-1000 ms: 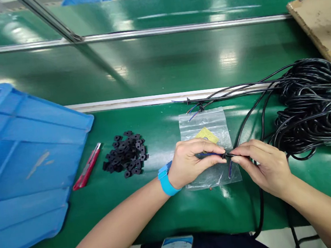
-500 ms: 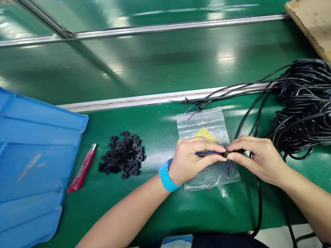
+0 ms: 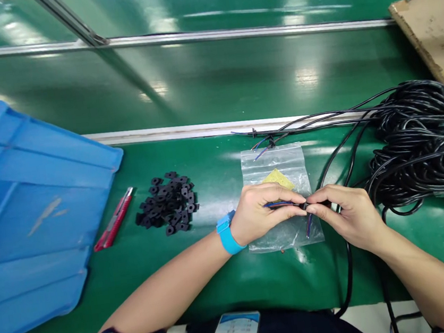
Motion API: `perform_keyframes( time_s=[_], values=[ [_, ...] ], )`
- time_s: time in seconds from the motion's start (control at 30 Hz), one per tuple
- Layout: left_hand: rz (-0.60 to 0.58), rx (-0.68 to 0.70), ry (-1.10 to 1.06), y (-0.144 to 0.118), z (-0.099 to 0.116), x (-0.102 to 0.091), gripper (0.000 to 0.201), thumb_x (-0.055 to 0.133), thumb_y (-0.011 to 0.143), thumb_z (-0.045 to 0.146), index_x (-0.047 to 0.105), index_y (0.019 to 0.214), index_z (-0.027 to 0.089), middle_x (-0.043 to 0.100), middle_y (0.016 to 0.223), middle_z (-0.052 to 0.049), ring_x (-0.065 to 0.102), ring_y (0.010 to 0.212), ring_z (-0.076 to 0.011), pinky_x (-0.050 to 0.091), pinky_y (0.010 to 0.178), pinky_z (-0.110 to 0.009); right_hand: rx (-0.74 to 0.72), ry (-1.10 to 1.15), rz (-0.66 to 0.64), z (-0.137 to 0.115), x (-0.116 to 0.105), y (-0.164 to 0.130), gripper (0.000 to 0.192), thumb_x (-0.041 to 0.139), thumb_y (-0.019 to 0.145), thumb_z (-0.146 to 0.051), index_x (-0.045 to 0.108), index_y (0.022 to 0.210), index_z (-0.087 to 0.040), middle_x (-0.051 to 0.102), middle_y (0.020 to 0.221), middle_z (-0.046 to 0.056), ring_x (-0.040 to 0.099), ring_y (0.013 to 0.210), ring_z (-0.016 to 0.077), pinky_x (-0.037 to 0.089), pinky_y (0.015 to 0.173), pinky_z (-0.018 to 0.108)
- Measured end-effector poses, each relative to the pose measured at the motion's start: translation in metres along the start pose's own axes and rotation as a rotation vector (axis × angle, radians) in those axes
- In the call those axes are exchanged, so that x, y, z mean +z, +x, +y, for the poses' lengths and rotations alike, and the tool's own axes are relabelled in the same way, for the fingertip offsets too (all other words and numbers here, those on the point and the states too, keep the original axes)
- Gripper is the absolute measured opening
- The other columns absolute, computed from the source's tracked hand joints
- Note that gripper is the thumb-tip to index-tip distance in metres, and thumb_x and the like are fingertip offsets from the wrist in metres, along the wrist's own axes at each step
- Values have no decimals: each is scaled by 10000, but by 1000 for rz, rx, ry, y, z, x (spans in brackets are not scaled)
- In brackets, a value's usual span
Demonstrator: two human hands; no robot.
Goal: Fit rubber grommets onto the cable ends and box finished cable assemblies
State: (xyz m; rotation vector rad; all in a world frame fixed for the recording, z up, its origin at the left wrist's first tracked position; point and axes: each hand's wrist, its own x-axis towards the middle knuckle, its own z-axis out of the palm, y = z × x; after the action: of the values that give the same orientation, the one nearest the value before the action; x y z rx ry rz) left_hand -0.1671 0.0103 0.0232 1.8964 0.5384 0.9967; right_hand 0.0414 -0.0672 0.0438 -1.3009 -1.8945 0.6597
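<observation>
My left hand (image 3: 261, 213), with a blue wristband (image 3: 227, 234), pinches the thin coloured wires (image 3: 279, 204) at the end of a black cable. My right hand (image 3: 347, 213) grips that black cable (image 3: 349, 275) just behind its end, fingertips meeting the left ones. One purple wire end hangs down between the hands. Both hands hover over a clear plastic bag (image 3: 274, 168) with a yellow piece inside. A pile of small black rubber pieces (image 3: 168, 202) lies to the left of the hands.
A big coil of black cables (image 3: 419, 141) lies at the right, with finished ends (image 3: 261, 139) along the metal rail. A red utility knife (image 3: 114, 219) and a blue plastic bin (image 3: 26, 210) sit at the left. A cardboard sheet (image 3: 431, 35) lies far right.
The hands have stayed together at the cable end with only slight finger shifts. The view has drifted a little.
</observation>
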Motion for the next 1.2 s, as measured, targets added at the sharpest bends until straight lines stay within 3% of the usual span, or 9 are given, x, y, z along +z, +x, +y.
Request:
perform_keyframes(
  time_s=[0.2,0.3,0.43,0.63,0.83,0.97,1.1,1.2],
  values=[
    [-12,11,105,-5,13,-25,422,907,705,306,767,1079,168,818,915,-37,785,801,-151,627,788,-190,-186,-172,162,-6,2,0,95,741,897,-177,711,986,-166,757,853,29,720,769,121,576,728,217],
    [7,36,228,-11,24,-31,373,903,715,301,766,1027,149,812,887,-28,772,774,-130,610,763,-166,-247,-216,183,-8,4,1,102,748,885,-150,705,978,-153,756,835,33,716,749,122,577,714,228],
    [-14,19,299,-13,32,-21,262,848,794,243,772,1027,149,814,928,-21,771,804,-125,603,779,-169,-296,-250,172,-9,7,0,127,742,883,-126,701,1001,-152,760,846,39,718,754,127,582,724,239],
    [15,67,241,-8,27,-8,125,805,836,188,781,956,159,820,918,-3,779,822,-127,614,813,-180,-222,-197,130,-7,7,-2,77,710,915,-148,702,991,-149,759,866,43,718,779,116,585,757,212],
    [-47,87,209,-10,21,-12,124,779,873,249,782,977,181,819,913,-5,780,807,-131,623,790,-195,-156,-57,44,-3,6,0,35,687,944,-204,706,970,-190,761,843,11,724,734,107,587,682,198],
    [-49,61,288,-16,27,-26,222,782,870,324,771,1041,184,819,938,-14,781,800,-132,616,768,-182,-238,-125,134,-5,11,1,86,712,926,-204,717,1012,-198,770,847,15,732,745,120,602,688,219],
    [-46,104,454,-17,37,-52,75,727,920,224,778,967,196,818,935,1,777,815,-120,610,774,-176,-285,-245,178,-5,6,1,257,734,902,-169,692,1154,-192,785,1016,55,749,922,160,603,846,280],
    [80,114,686,-3,25,-79,77,716,927,246,784,933,211,817,935,-1,774,824,-148,623,791,-239,-219,-400,283,1,-13,-1,343,719,908,-167,670,1242,-230,765,1138,63,722,1059,208,562,959,365]
  ],
)
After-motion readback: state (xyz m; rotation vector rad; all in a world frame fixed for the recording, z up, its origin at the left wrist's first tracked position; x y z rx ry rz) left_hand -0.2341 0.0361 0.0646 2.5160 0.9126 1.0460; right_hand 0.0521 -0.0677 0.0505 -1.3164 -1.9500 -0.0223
